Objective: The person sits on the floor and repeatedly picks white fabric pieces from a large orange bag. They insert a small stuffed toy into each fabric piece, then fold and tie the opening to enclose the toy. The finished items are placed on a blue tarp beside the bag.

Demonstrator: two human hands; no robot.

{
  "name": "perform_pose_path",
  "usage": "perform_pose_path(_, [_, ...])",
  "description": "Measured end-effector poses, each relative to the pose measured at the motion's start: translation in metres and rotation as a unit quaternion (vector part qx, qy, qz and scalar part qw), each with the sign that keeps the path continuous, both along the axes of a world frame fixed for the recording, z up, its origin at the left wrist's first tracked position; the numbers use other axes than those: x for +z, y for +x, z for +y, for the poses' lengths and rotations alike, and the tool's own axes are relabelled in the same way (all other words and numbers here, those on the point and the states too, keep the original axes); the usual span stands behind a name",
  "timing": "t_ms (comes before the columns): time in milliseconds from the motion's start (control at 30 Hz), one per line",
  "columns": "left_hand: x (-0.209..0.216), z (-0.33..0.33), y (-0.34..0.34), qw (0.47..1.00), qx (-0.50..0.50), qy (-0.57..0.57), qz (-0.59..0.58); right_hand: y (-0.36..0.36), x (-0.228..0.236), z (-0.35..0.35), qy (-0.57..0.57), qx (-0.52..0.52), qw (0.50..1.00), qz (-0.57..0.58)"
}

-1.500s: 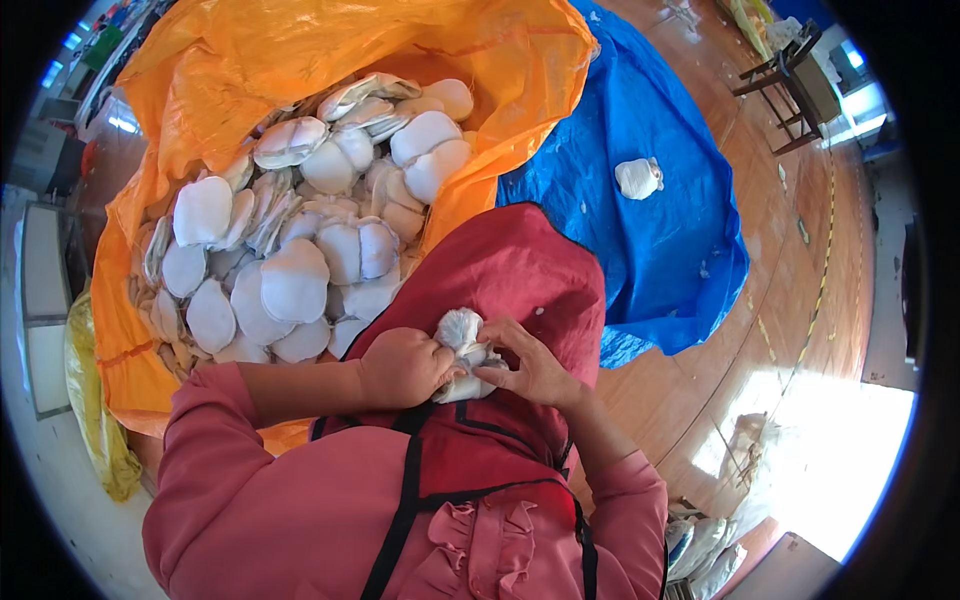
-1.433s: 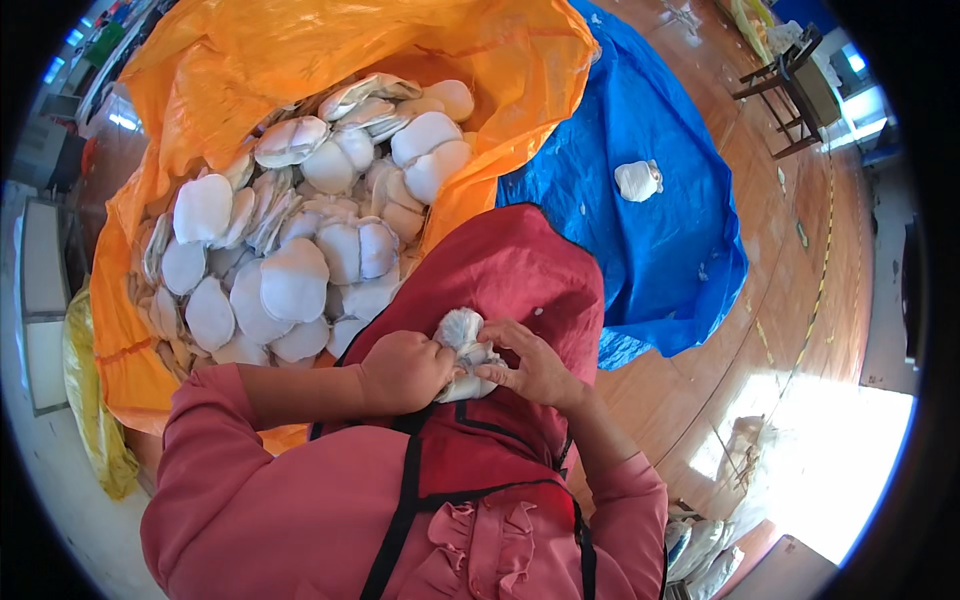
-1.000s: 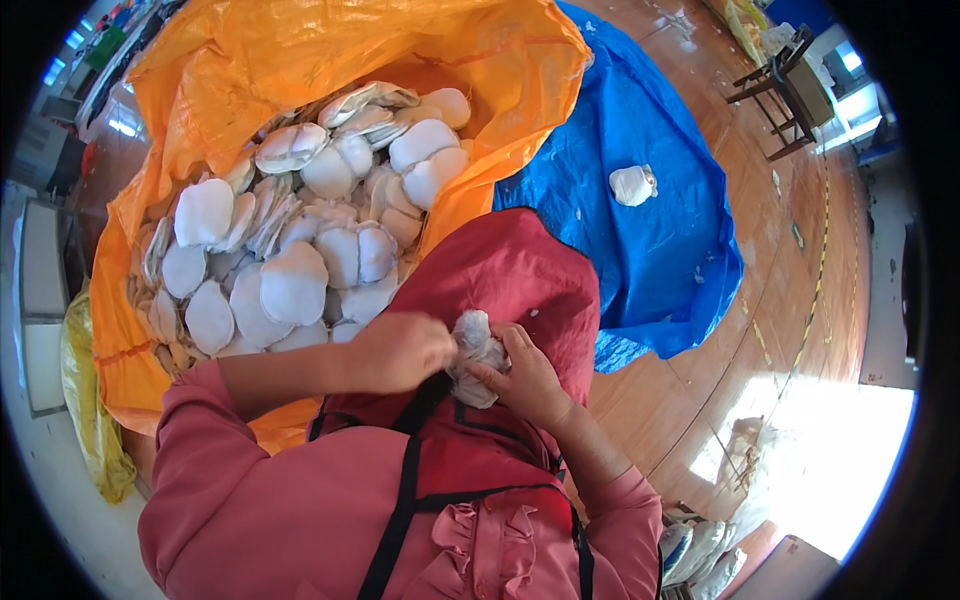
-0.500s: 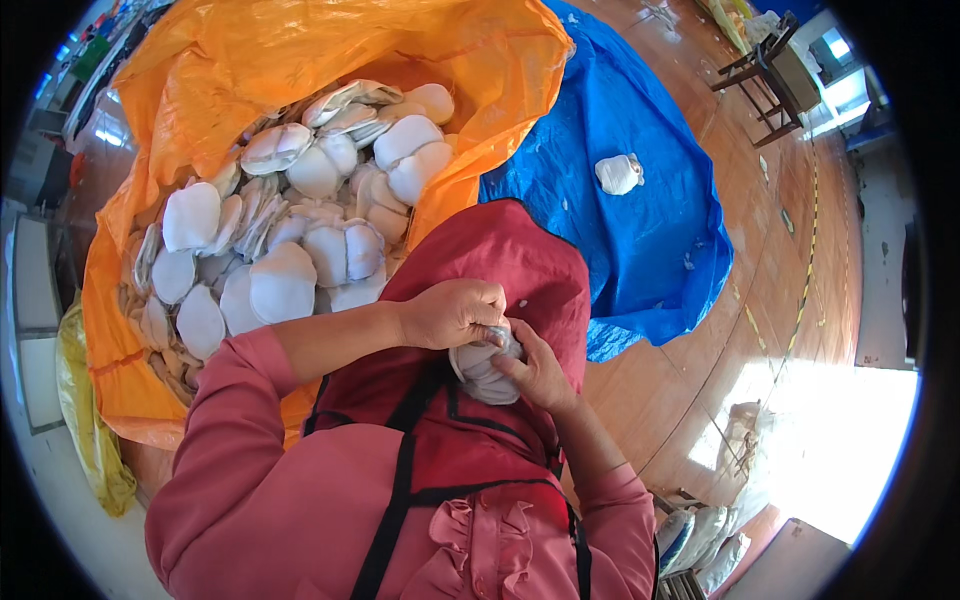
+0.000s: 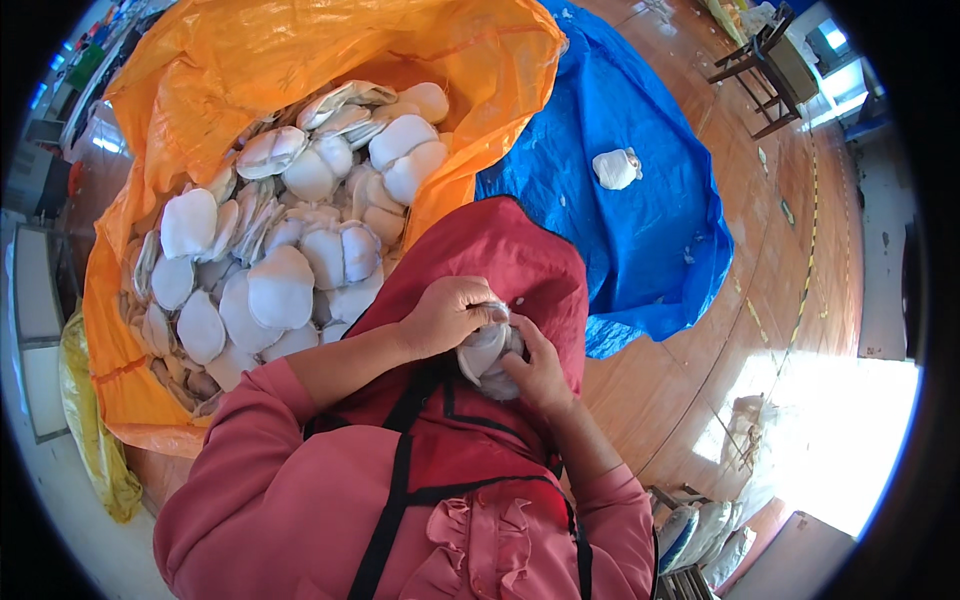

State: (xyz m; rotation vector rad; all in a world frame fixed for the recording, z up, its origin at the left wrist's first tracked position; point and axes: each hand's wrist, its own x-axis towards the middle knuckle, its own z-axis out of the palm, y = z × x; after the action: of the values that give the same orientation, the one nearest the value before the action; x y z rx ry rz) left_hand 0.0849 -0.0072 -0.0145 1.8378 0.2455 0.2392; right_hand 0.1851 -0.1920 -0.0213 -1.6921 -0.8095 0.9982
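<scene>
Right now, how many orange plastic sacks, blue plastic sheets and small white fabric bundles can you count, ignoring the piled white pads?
Orange plastic sack: 1
Blue plastic sheet: 1
Small white fabric bundles: 2, one on the sheet, one between left hand and right hand
Total: 4

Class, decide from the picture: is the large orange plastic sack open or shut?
Open: the orange plastic sack gapes wide, showing rounded, white, cloth-like pads piled inside.

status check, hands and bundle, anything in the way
Left hand pinching top of white bundle. Right hand gripping its right side. Bundle over red apron. Nothing visibly in the way.
</scene>
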Motion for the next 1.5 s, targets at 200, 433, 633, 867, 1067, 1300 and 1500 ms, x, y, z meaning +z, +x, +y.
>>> perform_pose_path(200, [0.017, 0.012, 0.004, 0.993, -0.026, -0.097, 0.064, 0.008, -0.005, -0.004, 0.086, -0.074, 0.986, 0.124])
perform_pose_path(433, [0.019, -0.011, -0.013, 0.998, -0.023, 0.053, 0.003, 0.003, -0.011, 0.002, 0.216, -0.173, 0.938, 0.211])
perform_pose_path(633, [0.037, -0.010, -0.011, 0.994, 0.008, 0.108, 0.024, -0.008, -0.015, 0.010, 0.265, -0.151, 0.925, 0.227])
perform_pose_path(867, [0.049, 0.022, -0.018, 0.947, 0.027, 0.321, 0.006, -0.011, -0.018, 0.029, 0.313, -0.140, 0.925, 0.163])
perform_pose_path(1067, [0.065, 0.043, -0.034, 0.898, -0.048, 0.430, 0.080, -0.008, -0.010, 0.044, 0.219, -0.086, 0.972, -0.016])
perform_pose_path(1300, [0.065, 0.045, -0.040, 0.883, -0.087, 0.448, 0.110, -0.013, -0.012, 0.055, 0.173, -0.046, 0.977, -0.118])
perform_pose_path(1500, [0.052, 0.046, -0.037, 0.897, -0.092, 0.415, 0.117, -0.011, 0.002, 0.063, 0.113, -0.003, 0.973, -0.203])
